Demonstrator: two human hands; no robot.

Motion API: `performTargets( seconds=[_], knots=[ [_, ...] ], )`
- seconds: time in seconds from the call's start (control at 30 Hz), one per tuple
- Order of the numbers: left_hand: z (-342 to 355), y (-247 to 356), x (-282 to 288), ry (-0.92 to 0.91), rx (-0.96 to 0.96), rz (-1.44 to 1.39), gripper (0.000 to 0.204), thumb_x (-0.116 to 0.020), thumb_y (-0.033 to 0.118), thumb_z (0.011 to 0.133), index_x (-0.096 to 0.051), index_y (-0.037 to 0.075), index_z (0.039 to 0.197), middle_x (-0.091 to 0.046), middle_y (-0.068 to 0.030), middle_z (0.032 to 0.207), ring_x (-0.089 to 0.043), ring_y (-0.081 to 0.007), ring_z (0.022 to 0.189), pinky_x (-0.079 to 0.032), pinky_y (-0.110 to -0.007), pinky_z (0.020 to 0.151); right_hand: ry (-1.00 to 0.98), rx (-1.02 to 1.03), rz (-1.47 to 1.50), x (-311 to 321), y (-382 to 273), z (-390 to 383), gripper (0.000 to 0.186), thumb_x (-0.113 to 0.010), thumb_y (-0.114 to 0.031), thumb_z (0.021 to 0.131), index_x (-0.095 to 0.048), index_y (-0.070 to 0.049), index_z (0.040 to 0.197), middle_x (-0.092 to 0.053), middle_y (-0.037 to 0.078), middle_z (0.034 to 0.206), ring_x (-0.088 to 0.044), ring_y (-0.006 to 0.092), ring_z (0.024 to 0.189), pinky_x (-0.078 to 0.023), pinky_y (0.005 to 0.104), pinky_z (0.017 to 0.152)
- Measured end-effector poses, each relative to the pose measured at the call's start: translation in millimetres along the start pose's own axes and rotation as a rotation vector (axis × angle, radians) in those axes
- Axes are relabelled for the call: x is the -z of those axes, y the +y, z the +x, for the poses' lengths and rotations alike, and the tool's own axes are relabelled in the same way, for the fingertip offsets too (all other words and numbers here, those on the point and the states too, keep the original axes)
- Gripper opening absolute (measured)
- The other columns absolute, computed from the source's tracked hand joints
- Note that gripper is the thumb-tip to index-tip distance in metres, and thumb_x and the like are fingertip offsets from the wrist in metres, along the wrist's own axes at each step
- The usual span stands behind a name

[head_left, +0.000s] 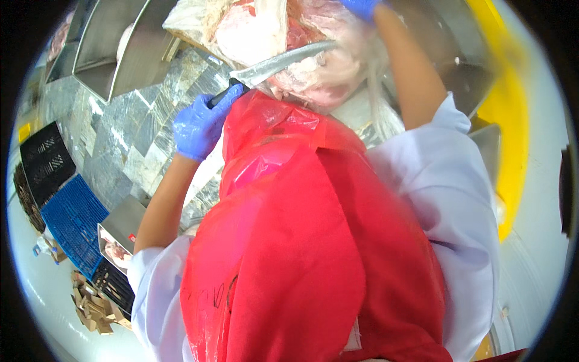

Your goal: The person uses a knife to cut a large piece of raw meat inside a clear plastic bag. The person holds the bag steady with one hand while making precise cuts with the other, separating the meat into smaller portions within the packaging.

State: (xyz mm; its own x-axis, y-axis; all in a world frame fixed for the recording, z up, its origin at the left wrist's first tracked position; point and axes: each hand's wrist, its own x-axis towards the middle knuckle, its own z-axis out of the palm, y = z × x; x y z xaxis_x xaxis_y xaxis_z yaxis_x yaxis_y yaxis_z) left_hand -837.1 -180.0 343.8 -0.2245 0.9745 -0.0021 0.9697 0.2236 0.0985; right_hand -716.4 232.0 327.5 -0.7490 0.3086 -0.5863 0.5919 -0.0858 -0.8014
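Note:
In a blue glove, my left hand [200, 127] is closed around the black handle of a large knife [283, 62]. Its long, curved blade points right and lies across or just over a big piece of raw meat [316, 78] with pale fat and pink-red flesh. Cut by the top edge of the view, my right hand [363, 7], also blue-gloved, is at the far right side of the meat; its fingers are hidden. A red apron [289, 229] covers my front and comes close to the meat.
Metal bins [136, 51] stand at the far left, with another metal container [458, 66] and a yellow edge [512, 120] on the right. Lower left are a blue crate [72, 217], a black crate [47, 163], a metal tray with meat [116, 248] and flattened cardboard [93, 308].

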Motion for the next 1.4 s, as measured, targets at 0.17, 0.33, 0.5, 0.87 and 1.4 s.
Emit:
performTargets(
  seconds=[0.17, 0.33, 0.5, 0.87, 1.4],
  knots=[
    [22.0, 30.6, 128.3, -0.235, -0.038, 0.188, 0.055, -0.064, 0.022, 0.096, -0.054, 0.046, 0.145, -0.061, -0.0084, 0.085, -0.065, -0.0252, 0.064, -0.053, -0.04, 0.056, 0.215, 0.229, -0.464, 25.6, 34.3, 5.5, 0.079, -0.058, -0.064, 0.095, -0.052, -0.005, 0.148, -0.059, 0.009, 0.143, -0.056, 0.0191, 0.128, -0.039, 0.0319, 0.112],
    [51.4, 73.6, 204.9, -0.251, -0.202, 0.402, 0.056, -0.063, 0.022, 0.096, -0.052, 0.044, 0.147, -0.057, -0.0084, 0.082, -0.062, -0.0233, 0.059, -0.051, -0.038, 0.052, 0.243, 0.25, -0.102, 12.3, 52.7, -25.6, 0.078, -0.055, -0.067, 0.095, -0.057, -0.006, 0.144, -0.061, 0.012, 0.141, -0.06, 0.0223, 0.123, -0.042, 0.0341, 0.109],
    [50.8, 92.3, 205.3, -0.286, -0.179, 0.502, 0.056, -0.064, 0.021, 0.096, -0.053, 0.043, 0.146, -0.056, -0.0083, 0.08, -0.061, -0.023, 0.056, -0.05, -0.038, 0.05, 0.229, 0.005, -0.349, 15.6, 60.0, -28.2, 0.082, -0.051, -0.072, 0.094, -0.061, -0.005, 0.14, -0.069, 0.018, 0.127, -0.065, 0.0262, 0.114, -0.046, 0.0361, 0.104],
    [52.1, 23.4, 38.9, -0.111, -0.119, 0.088, 0.056, -0.071, 0.022, 0.09, -0.059, 0.045, 0.14, -0.062, -0.0059, 0.077, -0.061, -0.0248, 0.055, -0.049, -0.039, 0.047, 0.252, 0.127, -0.419, 21.5, 58.1, -12.7, 0.084, -0.044, -0.071, 0.097, -0.057, -0.002, 0.143, -0.065, 0.02, 0.134, -0.061, 0.0279, 0.124, -0.043, 0.0359, 0.109],
    [112.9, 44.0, 141.7, -0.26, -0.148, -0.026, 0.053, -0.069, 0.026, 0.093, -0.058, 0.04, 0.143, -0.063, -0.01, 0.08, -0.064, -0.0286, 0.065, -0.052, -0.04, 0.058, 0.071, 0.175, -0.27, 39.9, 57.7, 14.0, 0.073, -0.05, -0.061, 0.101, -0.054, -0.003, 0.146, -0.062, 0.013, 0.141, -0.057, 0.0229, 0.129, -0.039, 0.0318, 0.113]
  ],
)
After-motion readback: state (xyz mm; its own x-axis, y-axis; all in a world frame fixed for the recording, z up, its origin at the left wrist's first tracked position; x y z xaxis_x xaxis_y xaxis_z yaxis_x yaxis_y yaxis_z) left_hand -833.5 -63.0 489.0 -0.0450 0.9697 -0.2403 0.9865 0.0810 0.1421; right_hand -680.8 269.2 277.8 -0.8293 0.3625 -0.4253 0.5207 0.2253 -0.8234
